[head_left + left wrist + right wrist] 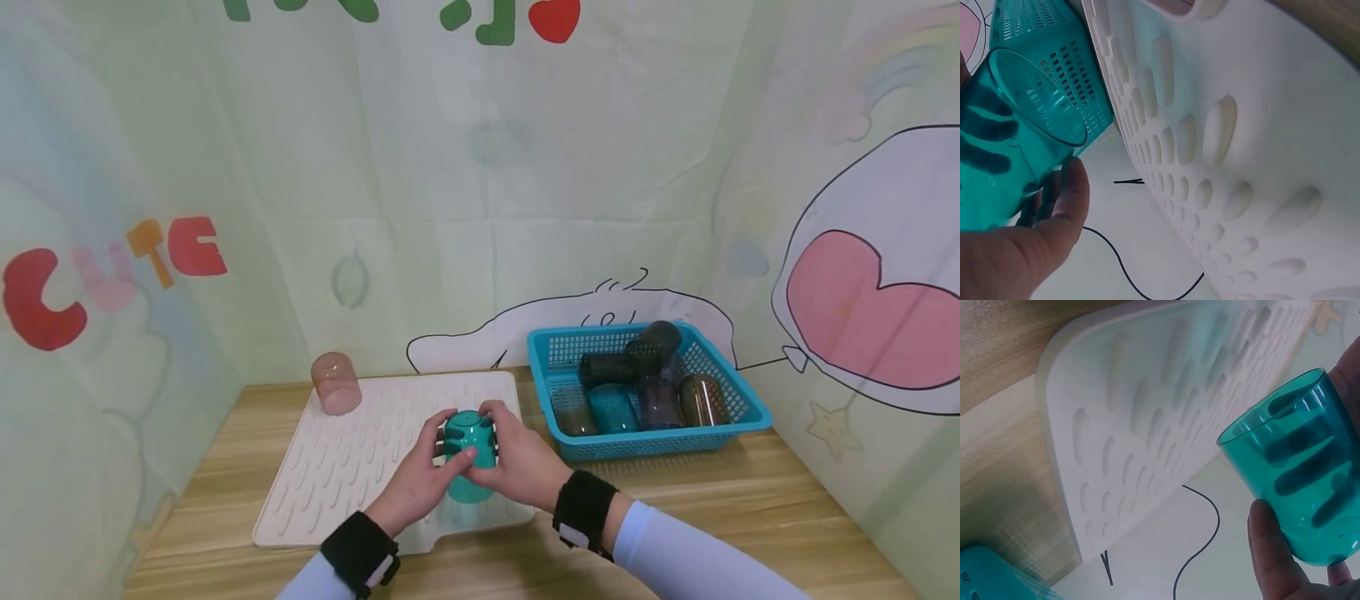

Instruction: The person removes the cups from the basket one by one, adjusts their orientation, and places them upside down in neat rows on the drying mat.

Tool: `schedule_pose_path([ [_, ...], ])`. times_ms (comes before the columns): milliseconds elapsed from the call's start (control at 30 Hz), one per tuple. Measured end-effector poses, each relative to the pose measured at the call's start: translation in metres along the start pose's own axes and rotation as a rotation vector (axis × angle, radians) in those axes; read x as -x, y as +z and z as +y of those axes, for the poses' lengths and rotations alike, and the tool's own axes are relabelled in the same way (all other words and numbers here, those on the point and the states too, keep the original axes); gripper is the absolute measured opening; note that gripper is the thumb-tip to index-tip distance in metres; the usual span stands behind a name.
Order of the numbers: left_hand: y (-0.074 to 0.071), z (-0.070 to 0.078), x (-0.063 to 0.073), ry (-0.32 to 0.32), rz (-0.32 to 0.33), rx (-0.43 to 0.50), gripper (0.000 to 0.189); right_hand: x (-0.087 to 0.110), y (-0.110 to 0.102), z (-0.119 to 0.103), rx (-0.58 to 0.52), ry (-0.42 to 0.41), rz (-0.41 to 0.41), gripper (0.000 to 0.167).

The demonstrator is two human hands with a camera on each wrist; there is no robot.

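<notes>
A clear teal cup (470,475) is gripped from both sides, upside down with its base up, above the white drying mat (375,433). My left hand (420,477) curls its fingers round the cup's left side, thumb across the front. From the right, my right hand (525,454) holds the same cup, and the two thumbs come close together. Through the teal wall (1310,444) in the right wrist view, dark finger shapes show behind. In the left wrist view the cup's open rim (1041,100) faces the mat's ridged surface.
A pinkish clear cup (336,385) stands upside down at the mat's far left corner. To the right, a blue perforated basket (652,446) holds several dark, brown and blue cups. Wooden tabletop (675,517) surrounds the mat, with a printed cloth (420,208) behind.
</notes>
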State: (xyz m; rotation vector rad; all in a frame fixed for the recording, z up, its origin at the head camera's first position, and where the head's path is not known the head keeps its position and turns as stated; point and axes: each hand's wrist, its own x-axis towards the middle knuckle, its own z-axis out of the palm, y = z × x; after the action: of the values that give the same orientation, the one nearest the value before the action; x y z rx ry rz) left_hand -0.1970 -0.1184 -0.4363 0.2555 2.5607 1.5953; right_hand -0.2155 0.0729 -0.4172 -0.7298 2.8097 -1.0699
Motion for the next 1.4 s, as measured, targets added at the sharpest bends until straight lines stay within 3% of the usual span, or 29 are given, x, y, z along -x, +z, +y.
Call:
schedule_pose_path([
  [200,0.000,-0.002,-0.003,-0.008,0.003,-0.002,0.072,0.003,-0.005,0.003,-0.008,-0.024,-0.015,0.074],
  [433,-0.006,-0.009,-0.010,-0.025,0.025,-0.027,0.073,0.005,-0.007,0.015,0.064,-0.006,-0.010,0.056],
  [567,-0.011,-0.013,-0.014,-0.029,0.045,-0.041,0.075,0.008,-0.006,0.023,0.107,0.036,-0.077,0.044],
  [700,-0.018,-0.018,-0.019,-0.043,0.070,-0.057,0.076,0.013,-0.002,0.033,0.176,0.025,-0.162,0.032],
  [1033,-0.050,-0.030,-0.041,-0.080,0.148,-0.109,0.079,0.020,0.008,0.058,0.240,0.072,-0.361,0.021],
  [1400,-0.095,-0.046,-0.069,-0.113,0.250,-0.143,0.084,0.025,0.005,0.053,0.242,0.044,-0.429,0.023],
])
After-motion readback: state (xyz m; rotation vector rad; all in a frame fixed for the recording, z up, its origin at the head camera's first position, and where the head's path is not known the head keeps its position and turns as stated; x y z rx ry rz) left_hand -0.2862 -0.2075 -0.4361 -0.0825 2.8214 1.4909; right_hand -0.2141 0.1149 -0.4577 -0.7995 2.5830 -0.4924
